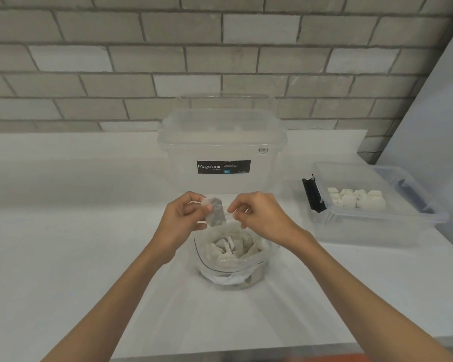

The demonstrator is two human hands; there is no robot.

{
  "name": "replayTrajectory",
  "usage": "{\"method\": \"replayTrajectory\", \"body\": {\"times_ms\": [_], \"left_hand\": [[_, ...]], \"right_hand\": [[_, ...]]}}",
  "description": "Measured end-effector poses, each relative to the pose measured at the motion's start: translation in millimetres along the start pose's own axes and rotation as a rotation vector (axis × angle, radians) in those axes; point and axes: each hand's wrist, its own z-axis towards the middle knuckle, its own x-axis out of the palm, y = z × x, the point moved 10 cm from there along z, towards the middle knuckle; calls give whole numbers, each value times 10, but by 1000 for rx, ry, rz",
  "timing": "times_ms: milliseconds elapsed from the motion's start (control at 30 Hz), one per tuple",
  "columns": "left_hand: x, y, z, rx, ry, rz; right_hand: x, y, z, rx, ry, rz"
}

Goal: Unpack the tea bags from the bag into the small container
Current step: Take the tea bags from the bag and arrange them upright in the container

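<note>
Above the open plastic bag (221,261) on the white counter (63,231), a person's left hand (182,220) pinches a single tea bag (215,212) while the right hand (262,218) curls beside it, its grasp unclear, the carry right to the small container (364,227) likely next.

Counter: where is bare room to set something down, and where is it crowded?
Bare: the counter left of the box and the bag, and the patch between bag and small container. Crowded: centre, where the left hand, pinching a tea bag, and right hand work over the bag.
</note>
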Motion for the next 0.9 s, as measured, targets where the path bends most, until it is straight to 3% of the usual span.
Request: {"method": "replayTrajectory", "body": {"times_ms": [233,500,900], "left_hand": [[44,37,-54,-22,13,-88],[6,-210,-75,115,-40,32],[-88,-257,-57,197,-88,213]], "right_hand": [[210,-27,-47,60,-3,264],[138,0,-71,7,-75,260],[710,-330,-111,125,152,-231]]}}
